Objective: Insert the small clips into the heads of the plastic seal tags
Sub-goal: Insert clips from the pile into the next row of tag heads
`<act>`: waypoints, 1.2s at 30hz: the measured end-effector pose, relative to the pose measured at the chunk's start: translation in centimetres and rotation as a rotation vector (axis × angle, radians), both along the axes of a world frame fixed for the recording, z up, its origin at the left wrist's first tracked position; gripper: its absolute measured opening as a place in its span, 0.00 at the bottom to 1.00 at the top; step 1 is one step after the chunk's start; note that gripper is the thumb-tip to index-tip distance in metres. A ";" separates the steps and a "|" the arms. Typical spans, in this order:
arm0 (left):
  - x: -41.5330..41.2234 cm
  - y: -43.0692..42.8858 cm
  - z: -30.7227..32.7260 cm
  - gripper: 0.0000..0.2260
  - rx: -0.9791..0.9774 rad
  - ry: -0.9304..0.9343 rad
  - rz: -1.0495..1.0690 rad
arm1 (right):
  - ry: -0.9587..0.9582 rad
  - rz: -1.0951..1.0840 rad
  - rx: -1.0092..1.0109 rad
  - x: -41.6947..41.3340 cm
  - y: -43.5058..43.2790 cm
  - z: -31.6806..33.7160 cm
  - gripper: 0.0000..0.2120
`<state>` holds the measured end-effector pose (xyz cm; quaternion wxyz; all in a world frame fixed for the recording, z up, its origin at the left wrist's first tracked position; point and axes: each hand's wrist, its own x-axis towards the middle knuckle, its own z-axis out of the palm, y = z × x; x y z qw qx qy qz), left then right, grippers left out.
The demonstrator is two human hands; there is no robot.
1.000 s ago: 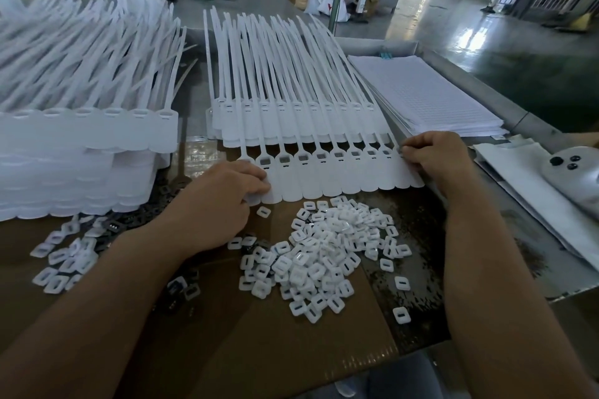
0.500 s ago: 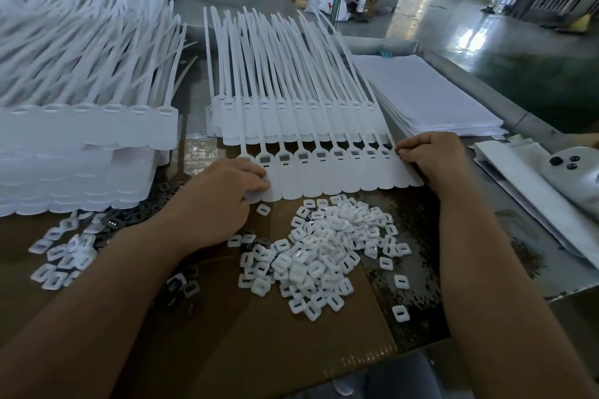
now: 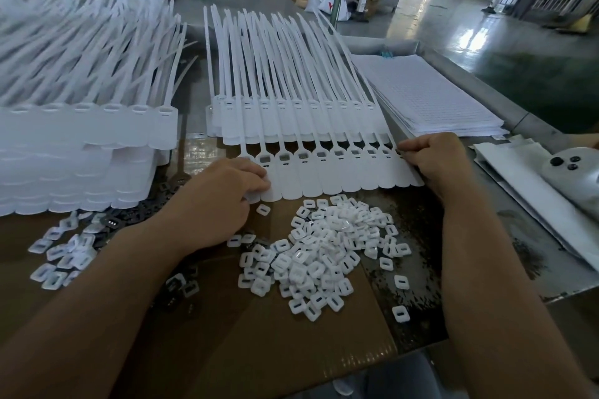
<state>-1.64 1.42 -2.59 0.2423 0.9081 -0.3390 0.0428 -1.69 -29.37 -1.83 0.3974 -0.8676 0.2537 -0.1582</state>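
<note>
A joined row of white seal tags (image 3: 337, 175) lies across the brown cardboard, its heads showing dark square openings. My left hand (image 3: 223, 197) rests on the row's left end with curled fingers gripping the first tag. At the right end my right hand (image 3: 434, 162) pinches the last tag's edge with curled fingers. Just in front of the row lies a heap of small white clips (image 3: 327, 249). A second scatter of white clips (image 3: 64, 249) lies at the left. What sits under my left fingers is hidden.
A tall stack of tag rows (image 3: 81, 146) stands at the left, and another stack of tag rows (image 3: 291, 113) lies behind the working row. A pile of lined paper sheets (image 3: 431, 97) lies at the right, and a grey device (image 3: 573, 172) lies further right. Dark clips (image 3: 146, 207) lie under the left stack.
Both hands stay on the row's ends; nothing has visibly moved apart from a slight shift of the view.
</note>
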 end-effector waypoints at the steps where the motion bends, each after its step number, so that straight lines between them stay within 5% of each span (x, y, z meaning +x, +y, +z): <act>1: -0.1 0.0 0.0 0.19 0.002 0.000 0.000 | 0.008 0.008 -0.004 -0.1 0.0 0.0 0.09; 9: -0.3 0.1 0.0 0.19 0.039 0.014 -0.012 | -0.153 -0.004 -0.176 -0.6 2.5 1.8 0.08; 16: -0.4 0.1 0.4 0.22 0.100 0.009 0.009 | -0.073 0.772 -0.398 -2.2 11.7 2.4 0.05; 20: -0.4 0.2 0.7 0.19 0.140 -0.020 0.014 | 0.001 1.025 -0.521 -2.8 14.7 1.9 0.08; 29: -0.8 -0.1 0.9 0.16 0.159 -0.034 0.029 | 0.062 1.014 -0.629 -3.1 15.6 1.3 0.10; 36: -1.1 0.0 1.0 0.19 0.218 -0.032 0.043 | -0.029 0.900 -0.304 -2.7 14.2 1.3 0.05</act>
